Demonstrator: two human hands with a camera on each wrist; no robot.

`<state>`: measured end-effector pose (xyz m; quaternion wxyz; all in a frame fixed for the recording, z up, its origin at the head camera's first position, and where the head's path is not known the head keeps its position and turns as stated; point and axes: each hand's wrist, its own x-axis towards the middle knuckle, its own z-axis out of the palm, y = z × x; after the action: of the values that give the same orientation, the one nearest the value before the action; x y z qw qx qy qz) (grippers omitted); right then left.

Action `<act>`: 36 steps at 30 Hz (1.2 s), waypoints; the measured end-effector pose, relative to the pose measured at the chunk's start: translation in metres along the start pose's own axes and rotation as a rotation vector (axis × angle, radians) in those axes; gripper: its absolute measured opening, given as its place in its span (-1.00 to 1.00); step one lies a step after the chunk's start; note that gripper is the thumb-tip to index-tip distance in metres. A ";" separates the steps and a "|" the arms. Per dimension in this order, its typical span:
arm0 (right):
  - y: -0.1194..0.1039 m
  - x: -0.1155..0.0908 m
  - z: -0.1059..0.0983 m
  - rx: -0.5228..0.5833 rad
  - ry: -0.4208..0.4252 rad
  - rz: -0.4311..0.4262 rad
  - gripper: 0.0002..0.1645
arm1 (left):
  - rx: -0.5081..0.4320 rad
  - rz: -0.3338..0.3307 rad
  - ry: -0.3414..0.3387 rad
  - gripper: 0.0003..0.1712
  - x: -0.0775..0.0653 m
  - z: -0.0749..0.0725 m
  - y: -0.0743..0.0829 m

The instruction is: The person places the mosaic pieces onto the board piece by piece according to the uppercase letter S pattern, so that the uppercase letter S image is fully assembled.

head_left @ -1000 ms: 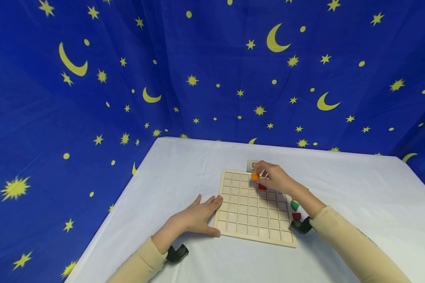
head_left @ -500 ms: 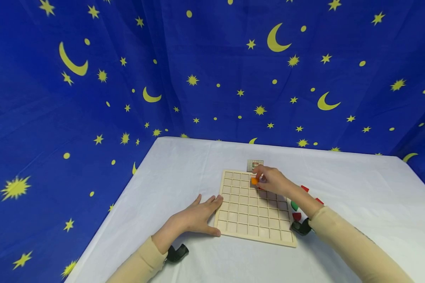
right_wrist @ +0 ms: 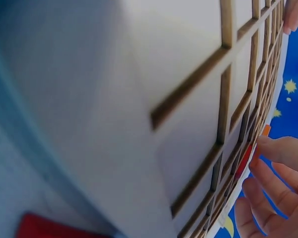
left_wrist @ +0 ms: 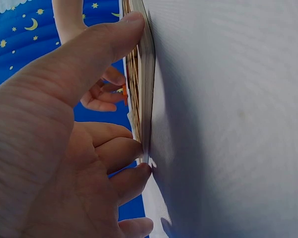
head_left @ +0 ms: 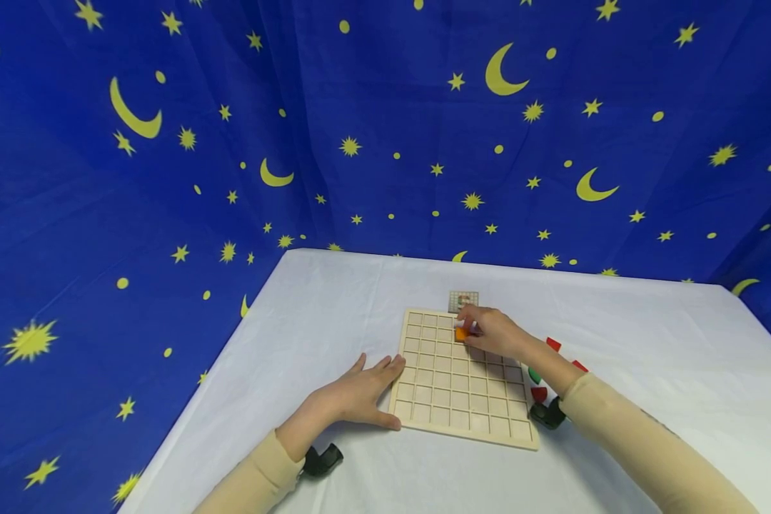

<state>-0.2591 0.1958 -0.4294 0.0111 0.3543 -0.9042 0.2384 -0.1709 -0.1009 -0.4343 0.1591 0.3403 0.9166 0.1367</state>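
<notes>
A square wooden grid board (head_left: 450,400) lies on the white cloth. My right hand (head_left: 497,332) pinches a small orange piece (head_left: 460,335) between thumb and fingertips, low over a cell near the board's far side. A red piece (right_wrist: 243,162) lies in the grid close beside it, seen in the right wrist view and hidden by the hand in the head view. My left hand (head_left: 360,392) rests along the board's left edge with its fingers spread. In the left wrist view its thumb (left_wrist: 114,39) and fingertips touch the board's rim.
A small card with a printed grid (head_left: 464,298) lies just beyond the board. Right of the board are several loose pieces, among them a red piece (head_left: 553,344) and a green piece (head_left: 535,375), partly behind the forearm. A blue starry curtain (head_left: 385,143) hangs behind the table.
My right hand has lowered the orange piece from the board's far edge towards a cell, moving slightly nearer. More of the card and the red pieces shows. My left hand stays put.
</notes>
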 end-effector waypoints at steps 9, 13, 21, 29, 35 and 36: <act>0.000 0.003 0.003 -0.033 -0.024 0.009 -0.59 | 0.009 0.001 0.001 0.20 0.001 0.002 -0.002; 0.000 0.003 0.003 -0.036 -0.027 0.019 -0.57 | 0.008 -0.001 0.003 0.20 0.002 0.002 -0.002; 0.001 0.003 0.003 -0.038 -0.037 0.034 -0.56 | 0.002 -0.002 -0.002 0.19 0.002 0.001 -0.001; 0.000 0.003 0.003 -0.042 -0.031 0.032 -0.56 | 0.001 -0.002 -0.005 0.18 0.001 -0.001 0.000; -0.004 0.004 -0.009 -0.034 -0.013 0.039 -0.55 | 0.000 -0.001 -0.004 0.18 0.001 0.000 -0.001; -0.005 0.004 -0.013 -0.022 -0.003 0.047 -0.55 | -0.001 -0.001 -0.005 0.18 0.001 0.000 -0.001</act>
<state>-0.2607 0.1956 -0.4151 0.0081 0.3333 -0.9148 0.2281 -0.1721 -0.1011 -0.4350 0.1616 0.3400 0.9164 0.1364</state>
